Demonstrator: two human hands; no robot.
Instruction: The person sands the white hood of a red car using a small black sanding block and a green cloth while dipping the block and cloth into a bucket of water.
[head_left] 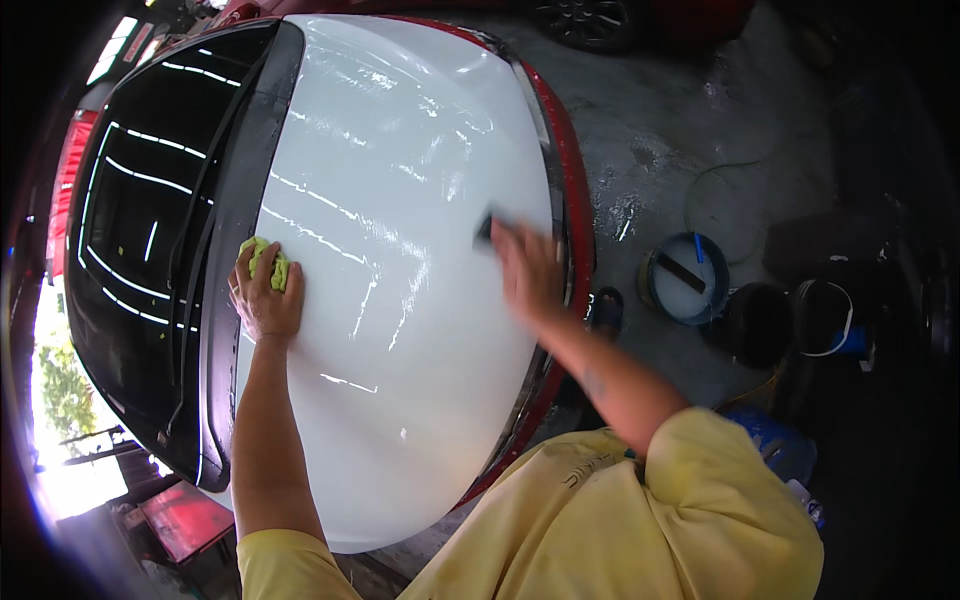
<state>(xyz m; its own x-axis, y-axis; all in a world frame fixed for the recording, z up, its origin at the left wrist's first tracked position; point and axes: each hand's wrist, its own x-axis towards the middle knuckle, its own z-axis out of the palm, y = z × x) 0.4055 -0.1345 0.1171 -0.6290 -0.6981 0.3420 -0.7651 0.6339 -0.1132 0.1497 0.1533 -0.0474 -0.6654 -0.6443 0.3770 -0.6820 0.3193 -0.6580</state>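
Observation:
A glossy white car hood (430, 400) stretches across the view in front of me, with bright lamp reflections on its wet-looking surface. At its left side, beside the black strip below the windshield, my left hand (266, 300) is closed on a crumpled yellow-green cloth (280, 268) and rests on the hood. Toward the hood's right edge, my right hand (530, 272) grips a small dark flat tool (485, 230) over the white surface. Motion smears that hand and the tool, so its exact kind is unclear.
Left of the hood lies the dark windshield (140, 230) with a wiper along it. Red bodywork (572, 170) borders the hood's right side. On the floor stand a round tub (660, 300) of liquid and dark buckets (758, 325). Another car's wheel (585, 20) shows at the top.

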